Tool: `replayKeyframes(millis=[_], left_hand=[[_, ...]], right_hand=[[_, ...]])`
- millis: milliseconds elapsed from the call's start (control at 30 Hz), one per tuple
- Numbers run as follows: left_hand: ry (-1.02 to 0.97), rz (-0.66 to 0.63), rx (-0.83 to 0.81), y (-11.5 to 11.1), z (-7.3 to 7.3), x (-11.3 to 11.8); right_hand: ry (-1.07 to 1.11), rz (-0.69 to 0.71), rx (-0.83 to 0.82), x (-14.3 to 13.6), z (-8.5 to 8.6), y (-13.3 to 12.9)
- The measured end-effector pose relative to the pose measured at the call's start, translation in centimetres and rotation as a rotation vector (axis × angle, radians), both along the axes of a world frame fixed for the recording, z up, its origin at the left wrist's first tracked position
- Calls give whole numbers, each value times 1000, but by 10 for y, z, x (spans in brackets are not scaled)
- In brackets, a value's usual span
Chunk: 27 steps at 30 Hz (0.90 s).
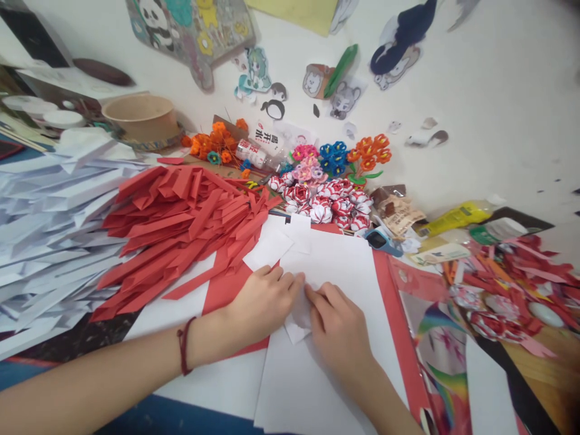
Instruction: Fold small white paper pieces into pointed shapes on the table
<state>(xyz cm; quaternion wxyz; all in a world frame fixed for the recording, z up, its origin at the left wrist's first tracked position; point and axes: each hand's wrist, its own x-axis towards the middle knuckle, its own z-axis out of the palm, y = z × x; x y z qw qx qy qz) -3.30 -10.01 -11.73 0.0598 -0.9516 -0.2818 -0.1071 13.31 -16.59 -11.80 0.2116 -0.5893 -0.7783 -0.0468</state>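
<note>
Both hands meet over white sheets of paper (326,386) in the middle of the table. My left hand (267,296), with a dark red cord round its wrist, has its fingers curled and pinched on a small white piece of paper (299,314). From the other side my right hand (338,323) pinches the same piece, thumb and forefinger close to the left fingertips. Part of the piece is hidden by the hands. Just beyond them lie other small white paper pieces (268,249). Red paper (389,302) shows beneath the white sheets.
To the left are heaps of folded red paper strips (190,223) and white paper strips (49,229). Red-and-white paper flowers (339,202) stand at the back, near a clear bottle (258,154) and a tan bowl (140,118). A blue watch (383,241) and red scraps (512,272) lie right.
</note>
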Motion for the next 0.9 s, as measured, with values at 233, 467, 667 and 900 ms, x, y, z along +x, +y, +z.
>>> replayKeyframes(millis=[233, 467, 667, 900], left_hand=[[30, -64, 15, 0, 3, 2], [77, -88, 49, -3, 5, 5], [80, -107, 71, -5, 4, 3], [89, -92, 78, -6, 5, 5]], right_hand=[[-23, 2, -10, 1, 0, 0], [21, -15, -30, 1, 1, -1], [32, -17, -34, 0, 1, -1], [39, -31, -50, 1, 1, -1]])
